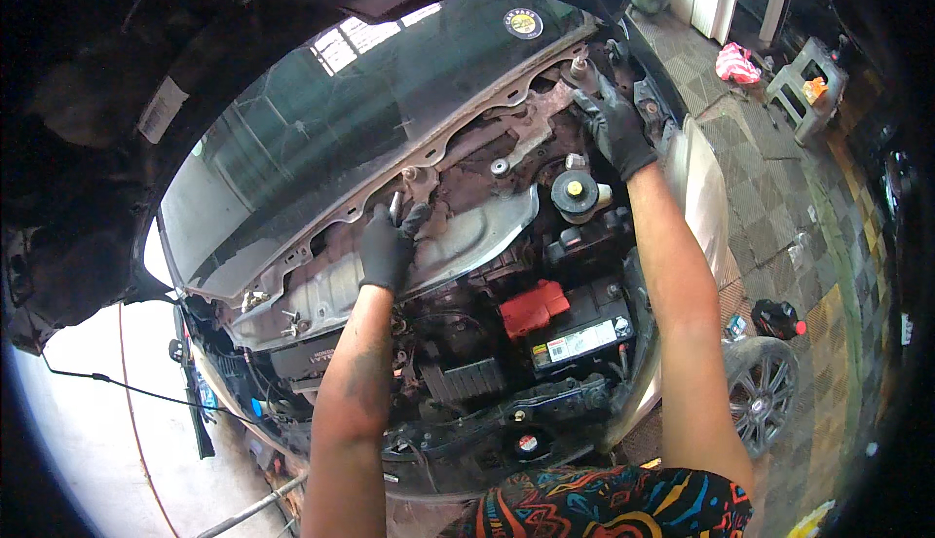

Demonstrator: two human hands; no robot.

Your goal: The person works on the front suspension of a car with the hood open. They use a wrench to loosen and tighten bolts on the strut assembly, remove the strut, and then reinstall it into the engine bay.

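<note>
A wiper linkage (545,121) lies along the cowl below the windshield of a car with its hood up. My left hand (388,246), in a black glove, is closed around a slim silver metal piece (394,205) just below the linkage's left spindle (409,175). Whether that piece is a tool or part of the linkage is unclear. My right hand (616,127), also gloved in black, grips the linkage's right end, close under the right spindle (579,66). Its fingertips partly hide the contact.
Below the hands are a fluid reservoir (575,194), a battery (581,329) with a red cover (534,309), and the engine. The raised hood (88,148) hangs overhead at left. On the right floor are a wheel (763,397), a grey step stool (804,90) and a dark bottle (777,319).
</note>
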